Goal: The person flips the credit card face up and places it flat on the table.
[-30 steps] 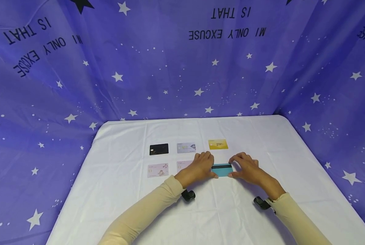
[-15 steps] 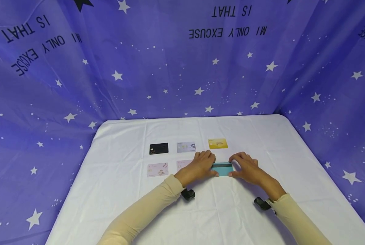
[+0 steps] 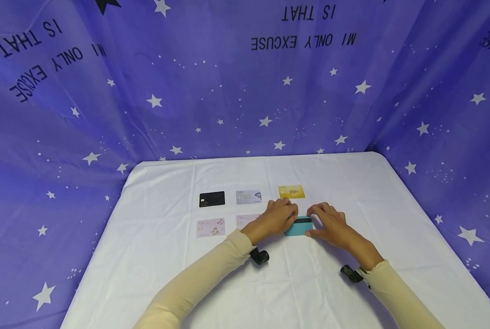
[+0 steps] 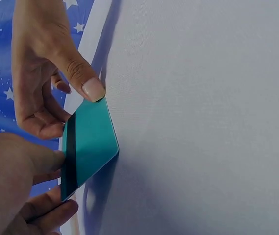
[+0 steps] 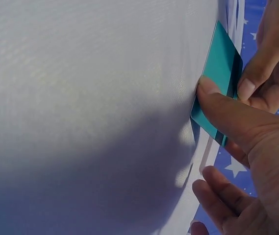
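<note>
A teal card with a black magnetic stripe (image 3: 299, 229) is held between both hands, stripe along its far edge. My left hand (image 3: 274, 218) pinches the stripe edge; in the left wrist view the thumb lies on top of the teal card (image 4: 94, 132) and fingers show beneath. My right hand (image 3: 331, 226) grips the right end, its thumb (image 5: 210, 88) at the near edge and fingers at the far one. The card is tilted over the white cloth. Beyond it lies a gold card (image 3: 292, 191). Left of it, a pink card (image 3: 246, 220) is partly hidden by my left hand.
Farther left on the white-covered table (image 3: 343, 178) lie a black VIP card (image 3: 212, 199), a silver card (image 3: 248, 197) and another pink card (image 3: 210, 227). A purple star-printed curtain (image 3: 228, 91) encloses the back and sides. Dark wrist cameras (image 3: 261, 257) hang below both wrists.
My left hand has slid from the teal card's left end to its far edge, moving right and slightly away. The right hand keeps its hold.
</note>
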`<state>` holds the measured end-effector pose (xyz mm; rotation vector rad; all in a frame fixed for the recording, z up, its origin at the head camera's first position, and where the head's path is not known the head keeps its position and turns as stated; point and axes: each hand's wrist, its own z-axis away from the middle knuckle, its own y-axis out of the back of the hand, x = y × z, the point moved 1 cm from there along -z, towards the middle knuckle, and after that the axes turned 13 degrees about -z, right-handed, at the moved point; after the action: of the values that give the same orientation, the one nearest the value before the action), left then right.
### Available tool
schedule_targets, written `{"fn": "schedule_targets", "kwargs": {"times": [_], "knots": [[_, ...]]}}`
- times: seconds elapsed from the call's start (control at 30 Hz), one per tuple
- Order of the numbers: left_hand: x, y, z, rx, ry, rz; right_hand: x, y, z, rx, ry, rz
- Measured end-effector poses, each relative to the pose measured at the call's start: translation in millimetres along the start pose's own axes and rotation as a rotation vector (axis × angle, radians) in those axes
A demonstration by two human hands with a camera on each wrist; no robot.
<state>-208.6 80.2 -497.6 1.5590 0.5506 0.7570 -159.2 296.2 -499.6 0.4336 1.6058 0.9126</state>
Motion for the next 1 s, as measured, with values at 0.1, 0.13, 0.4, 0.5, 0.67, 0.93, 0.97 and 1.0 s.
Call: {"fn": "schedule_targets", "kwargs": {"times": [0.1, 0.13, 0.4, 0.5, 0.67, 0.93, 0.97, 1.0], "knots": [[-0.8, -0.8, -3.4, -0.005, 0.011, 0.027, -1, 1, 0.0, 0.003, 0.0, 0.007], [-1.0, -0.5, -4.1, -0.01, 0.017, 0.044, -2, 1, 0.1, 0.005, -0.001, 0.009], [-3.1, 0.4, -6.3, -0.016, 0.029, 0.146, -4, 1, 0.9, 0.023, 0.032, 0.033], [-3.1, -0.9, -6.6, -0.01, 0.022, 0.181, -8, 1, 0.9, 0.029, 0.044, 0.052], [-4.2, -0.8, -8.4, 0.004, 0.027, 0.228, -20, -3, 0.0, 0.069, 0.115, 0.1], [-7.5, 2.3, -9.4, -0.024, 0.068, 0.319, -30, -10, -0.3, 0.092, 0.234, 0.225], [-8.0, 2.6, -9.3, -0.029, 0.072, 0.331, -30, -10, -0.3, 0.095, 0.242, 0.235], [-8.5, 3.2, -9.0, -0.035, 0.075, 0.342, -30, -11, -0.4, 0.096, 0.248, 0.244]]}}
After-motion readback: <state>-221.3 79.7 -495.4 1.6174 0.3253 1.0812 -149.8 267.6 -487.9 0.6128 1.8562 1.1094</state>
